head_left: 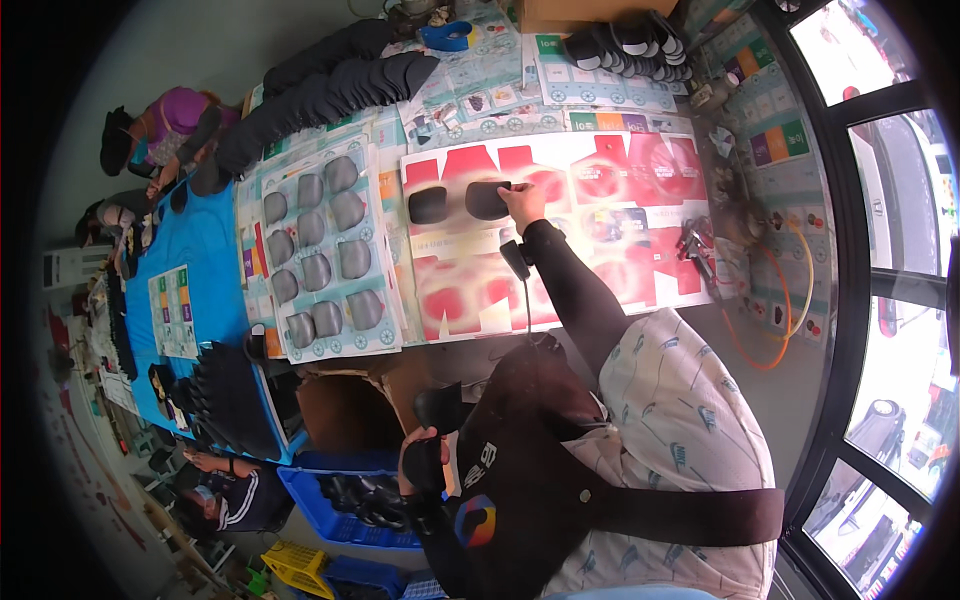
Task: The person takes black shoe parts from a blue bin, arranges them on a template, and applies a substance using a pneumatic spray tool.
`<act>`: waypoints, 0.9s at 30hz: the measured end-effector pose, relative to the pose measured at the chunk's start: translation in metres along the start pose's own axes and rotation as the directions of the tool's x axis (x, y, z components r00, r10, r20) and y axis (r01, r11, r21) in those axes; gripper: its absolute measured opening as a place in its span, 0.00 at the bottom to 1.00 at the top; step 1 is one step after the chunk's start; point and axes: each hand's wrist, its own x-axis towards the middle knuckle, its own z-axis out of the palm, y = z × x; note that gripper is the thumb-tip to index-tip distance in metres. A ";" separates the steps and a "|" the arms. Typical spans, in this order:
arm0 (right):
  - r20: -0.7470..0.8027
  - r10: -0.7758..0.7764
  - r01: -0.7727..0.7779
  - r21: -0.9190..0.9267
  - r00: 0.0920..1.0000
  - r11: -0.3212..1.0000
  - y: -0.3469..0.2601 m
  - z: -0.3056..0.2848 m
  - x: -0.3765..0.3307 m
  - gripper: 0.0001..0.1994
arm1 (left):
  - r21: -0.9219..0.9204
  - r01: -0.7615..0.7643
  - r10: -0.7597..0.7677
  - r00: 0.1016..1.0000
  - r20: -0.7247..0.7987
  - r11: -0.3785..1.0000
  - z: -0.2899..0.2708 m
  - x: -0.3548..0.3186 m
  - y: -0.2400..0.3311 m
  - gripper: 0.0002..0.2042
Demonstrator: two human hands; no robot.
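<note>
**Right hand [522, 203] on a curved black piece [484, 201]**

We've got it pinched by its right edge over the red-and-white sheet [590, 285], near a second black piece [427, 205] on the left. Our left hand [408, 455] is down by the brown apron [530, 490], curled round something black [428, 468], can't tell how many.

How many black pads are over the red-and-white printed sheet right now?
2. One black pad is near the left end of the sheet; the second pad is just right of it, its edge pinched by the right hand. The arm could hide more.
</note>
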 end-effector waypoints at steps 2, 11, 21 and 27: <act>-0.028 -0.027 0.025 -0.097 0.999 0.995 0.005 0.016 0.009 0.13 | -0.231 0.204 -0.179 0.976 0.128 0.951 -0.007 0.005 -0.001 0.14; 0.042 -0.567 0.518 -0.468 0.822 0.716 -0.023 0.007 -0.038 0.20 | -0.198 0.086 -0.091 0.996 -0.017 0.976 0.016 0.019 0.008 0.14; 0.902 -0.231 0.603 -0.040 0.365 0.797 -0.075 -0.110 -0.162 0.12 | -0.049 -0.084 0.093 0.967 0.239 0.995 0.062 0.087 0.057 0.18; 0.178 -0.168 0.217 -0.314 0.970 0.924 -0.014 -0.133 0.031 0.20 | -0.305 -0.001 0.052 0.986 0.160 0.952 0.094 0.085 0.070 0.25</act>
